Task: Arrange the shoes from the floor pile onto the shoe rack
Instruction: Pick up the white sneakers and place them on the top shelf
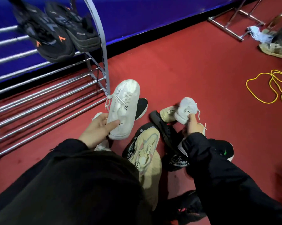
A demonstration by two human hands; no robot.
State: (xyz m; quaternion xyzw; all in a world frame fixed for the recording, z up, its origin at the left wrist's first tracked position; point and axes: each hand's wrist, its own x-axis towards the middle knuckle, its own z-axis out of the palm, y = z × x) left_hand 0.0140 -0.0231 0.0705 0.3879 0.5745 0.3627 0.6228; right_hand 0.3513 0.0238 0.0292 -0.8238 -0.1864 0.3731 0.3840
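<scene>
My left hand (98, 129) grips a white sneaker (124, 108) by its heel side, toe pointing away, lifted just right of the metal shoe rack (44, 98). My right hand (193, 124) is closed on a second white sneaker (186, 109), held above the floor pile. The pile lies between my arms: a beige sneaker (146, 146), a black sneaker (164, 127) on its side, a cream shoe (167, 113) and other dark shoes partly hidden under my sleeves. A pair of black sneakers with orange marks (55, 30) sits on the rack's top tier.
The rack's lower chrome bars stand against a blue wall (153, 17). On the red floor, a yellow cord (270, 88) coils at the right. A chrome frame (231, 25), rags and a worn shoe (271, 49) lie at the far right.
</scene>
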